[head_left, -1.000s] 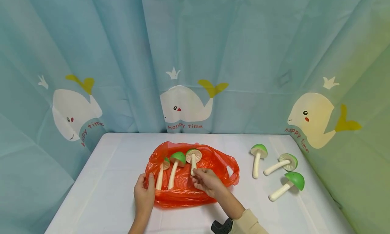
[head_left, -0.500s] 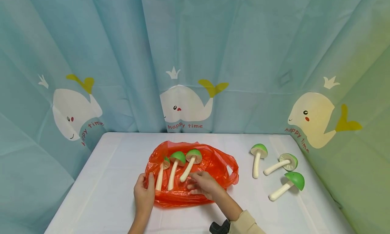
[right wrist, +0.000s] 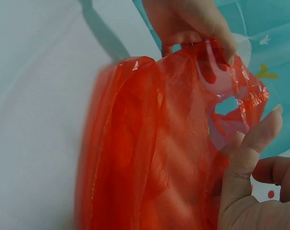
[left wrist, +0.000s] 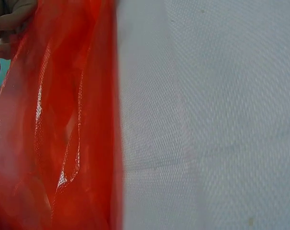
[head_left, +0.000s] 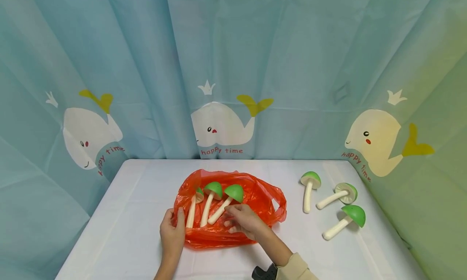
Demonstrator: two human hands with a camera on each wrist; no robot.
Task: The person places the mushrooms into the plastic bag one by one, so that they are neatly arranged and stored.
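Observation:
A red plastic bag lies with its mouth spread. Three toy mushrooms with green caps and white stems lie in it: the left one, the middle one and the right one, which slants. At the bag's left edge, my left hand pinches the plastic; this hand also shows in the right wrist view, thumb over the rim. My right hand is just beside the right mushroom's stem. Its thumb and fingers stand apart with nothing between them in the right wrist view.
Right of the bag, three more green-capped mushrooms lie on the white table: one at the back, one at the far right and one nearer the front. A blue whale-print curtain hangs behind.
The right hand has let go of the right mushroom's stem. That mushroom has tipped, its stem end swinging left and forward, and settled beside the middle one. The left hand has stayed put.

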